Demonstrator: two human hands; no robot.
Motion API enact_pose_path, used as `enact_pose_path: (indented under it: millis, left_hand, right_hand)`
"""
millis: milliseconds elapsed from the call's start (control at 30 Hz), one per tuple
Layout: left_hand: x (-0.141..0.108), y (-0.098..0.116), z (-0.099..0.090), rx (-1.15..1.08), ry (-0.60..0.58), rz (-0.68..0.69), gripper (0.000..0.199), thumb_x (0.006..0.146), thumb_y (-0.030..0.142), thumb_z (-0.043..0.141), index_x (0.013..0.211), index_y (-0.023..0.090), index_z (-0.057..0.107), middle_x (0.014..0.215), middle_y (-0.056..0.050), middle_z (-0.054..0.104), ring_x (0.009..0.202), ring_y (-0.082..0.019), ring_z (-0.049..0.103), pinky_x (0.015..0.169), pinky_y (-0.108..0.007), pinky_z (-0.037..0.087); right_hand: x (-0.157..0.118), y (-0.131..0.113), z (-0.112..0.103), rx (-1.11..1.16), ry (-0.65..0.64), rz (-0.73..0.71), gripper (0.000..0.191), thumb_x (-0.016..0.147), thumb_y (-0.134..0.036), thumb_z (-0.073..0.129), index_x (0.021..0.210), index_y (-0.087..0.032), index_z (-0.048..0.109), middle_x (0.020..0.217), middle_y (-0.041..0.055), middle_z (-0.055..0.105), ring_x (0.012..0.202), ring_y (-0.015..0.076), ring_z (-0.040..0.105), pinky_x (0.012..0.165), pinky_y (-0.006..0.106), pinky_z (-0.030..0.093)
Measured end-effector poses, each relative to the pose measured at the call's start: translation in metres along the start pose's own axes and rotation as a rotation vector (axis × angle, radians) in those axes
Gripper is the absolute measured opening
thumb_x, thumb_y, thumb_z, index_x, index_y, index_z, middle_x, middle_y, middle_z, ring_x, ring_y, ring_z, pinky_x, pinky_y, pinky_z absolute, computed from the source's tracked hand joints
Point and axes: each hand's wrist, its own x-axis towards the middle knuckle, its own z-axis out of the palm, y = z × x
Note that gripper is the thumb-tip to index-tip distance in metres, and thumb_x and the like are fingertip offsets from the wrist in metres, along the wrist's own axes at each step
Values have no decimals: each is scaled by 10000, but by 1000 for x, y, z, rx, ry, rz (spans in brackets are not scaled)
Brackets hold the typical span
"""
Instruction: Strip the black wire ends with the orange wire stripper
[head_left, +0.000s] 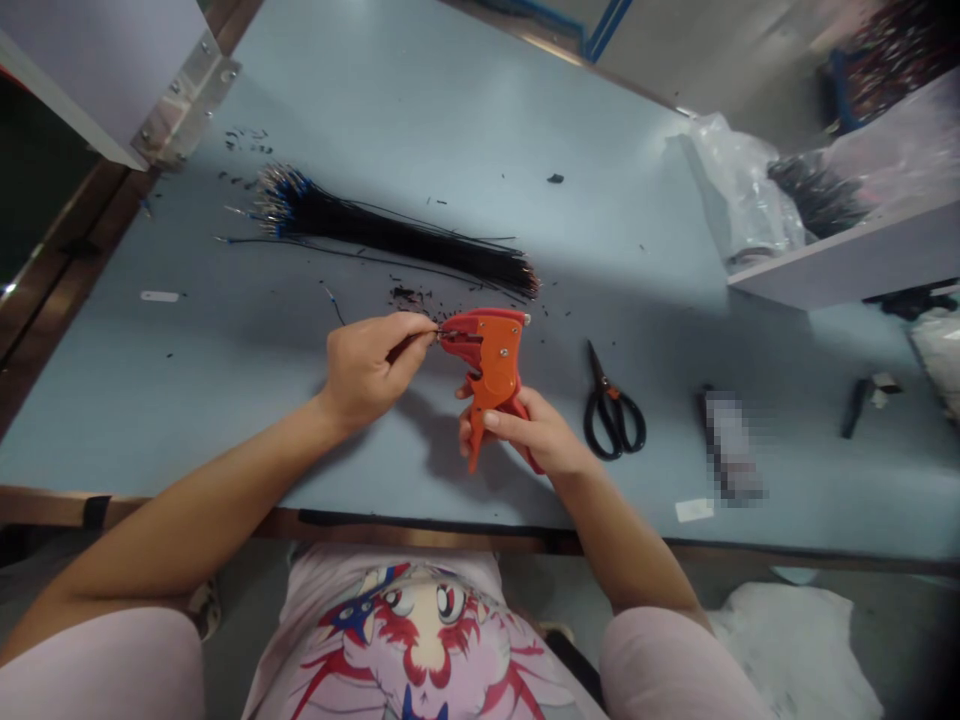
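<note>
My right hand [536, 430] is wrapped round the handles of an orange and red wire stripper [499, 355], its jaws pointing left. My left hand [375, 365] pinches a thin black wire [337, 305] and holds one end at the stripper's jaws. The wire's other end, with a blue and metal terminal, sticks out beyond my left hand. Behind both hands lies a long bundle of black wires [405, 235], blue-collared metal terminals at its left end and coppery tips at its right. Small black offcuts [409, 296] are scattered between the bundle and the stripper.
Black-handled scissors [615, 420] lie to the right of my right hand. Farther right are a blurred-out object [731, 445], a white label [694, 511] and a small black tool [855, 408]. Clear plastic bags [750, 190] rest by a shelf panel. Another white tag [160, 297] is at left.
</note>
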Motion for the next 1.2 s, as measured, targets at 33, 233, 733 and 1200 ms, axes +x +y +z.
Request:
enact_pose_path:
  millis: [33,233,733,1200]
  left_hand:
    - [0,0,0,-4,2,4,143,853,278,543,902,218,664,815,1,710,697,-110,642,658,-209,462]
    - [0,1,0,6,-25,18,151,854,280,537,892,215,668,788,3,707,673,-109,632,646,-209,458]
    - [-1,3,0,15,-20,-11,148,860,275,527,893,215,658,788,8,701,666,-102,621,639,-204,438]
    - [-1,5,0,8,-17,25,137,856,256,534,880,202,658,768,15,698,655,-93,617,632,-193,430]
  right_hand:
    - [0,0,0,2,-5,-2,344,815,-306,651,1069,-133,497,773,63,639,637,185,632,540,339,555]
    - [0,1,1,13,-7,-8,322,821,-317,641,1047,-139,496,767,58,635,631,187,638,543,349,558]
    - [-1,3,2,14,-39,-10,304,812,-274,657,1031,-141,493,755,45,627,622,178,632,522,340,564]
    - [-1,1,2,-6,-7,18,259,838,-317,623,975,-131,504,704,36,616,582,172,640,482,302,551]
